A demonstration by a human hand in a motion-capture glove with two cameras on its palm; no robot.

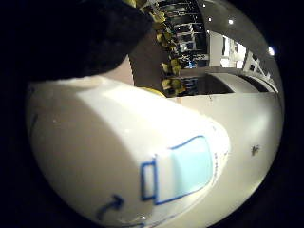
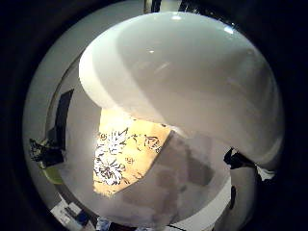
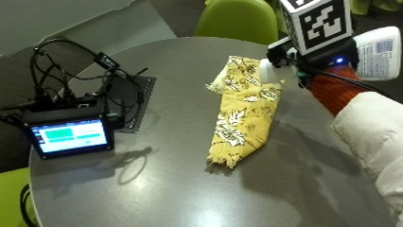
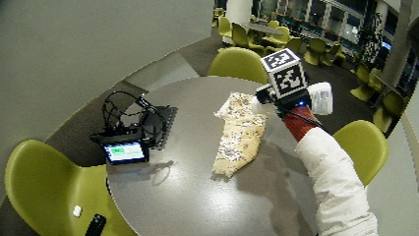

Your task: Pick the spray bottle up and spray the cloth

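A yellow cloth (image 3: 245, 113) with a white flower print lies lengthwise on the round grey table (image 3: 163, 189). My gloved right hand (image 3: 313, 65) is raised above the table's far right side and grips a white spray bottle (image 3: 376, 52). The bottle's nozzle end (image 3: 277, 72) points at the cloth's far end. In the little finger side palm view the bottle's body (image 1: 142, 142), with a blue-outlined label, fills the picture beside the black glove (image 1: 80, 38). The thumb side palm view shows the bottle (image 2: 192, 77) close over the cloth (image 2: 122, 154).
A small device with a lit screen (image 3: 69, 137) stands at the table's left, with black cables (image 3: 75, 71) and a black pad (image 3: 142, 101) behind it. Green chairs (image 3: 239, 19) ring the table, and one (image 4: 39, 182) is at the near left.
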